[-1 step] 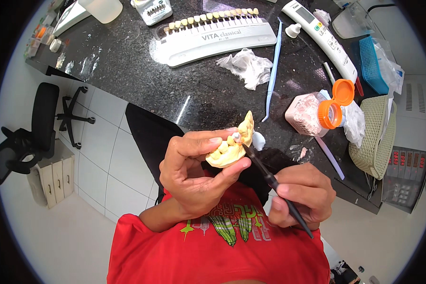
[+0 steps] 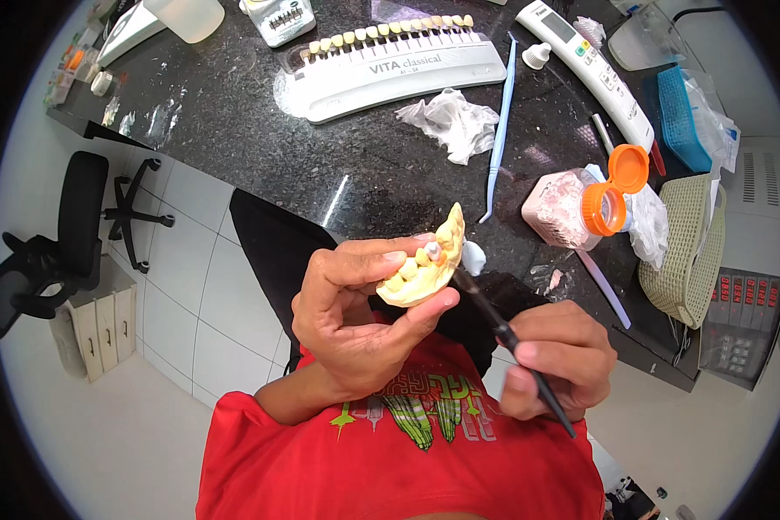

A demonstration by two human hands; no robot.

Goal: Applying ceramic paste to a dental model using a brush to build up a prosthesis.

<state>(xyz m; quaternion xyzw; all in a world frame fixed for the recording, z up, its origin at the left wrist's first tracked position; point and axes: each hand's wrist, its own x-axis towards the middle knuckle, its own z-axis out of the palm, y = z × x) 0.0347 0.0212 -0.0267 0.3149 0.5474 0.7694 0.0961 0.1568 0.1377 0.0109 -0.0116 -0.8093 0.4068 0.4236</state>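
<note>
A yellow plaster dental model [image 2: 418, 290], a curved row of teeth, is held up in front of my chest. The fingers and thumb of my left hand [image 2: 351, 316] close round its left end. One tooth [image 2: 432, 250] in the row is whitish-grey, with a little pink-orange at its base. My right hand [image 2: 568, 355] grips a slim black pen-shaped tool [image 2: 497, 324] between thumb and fingers. The tool's tip sits just right of the model's lower edge; whether they touch I cannot tell. Behind the model lies a pale blue-white piece [image 2: 473, 258], partly hidden.
On the dark speckled bench [image 2: 260, 165] stand a tooth shade guide [image 2: 399, 74], crumpled tissue [image 2: 452, 126], a blue plastic instrument [image 2: 500, 130] and a remote control [image 2: 589, 69]. An orange-capped jar of pink powder [image 2: 559, 208] and a woven basket [image 2: 685, 251] are at the right.
The black tool's tip has drawn back from beside the whitish tooth, down and to the right of the model. My left hand and the model stay in place.
</note>
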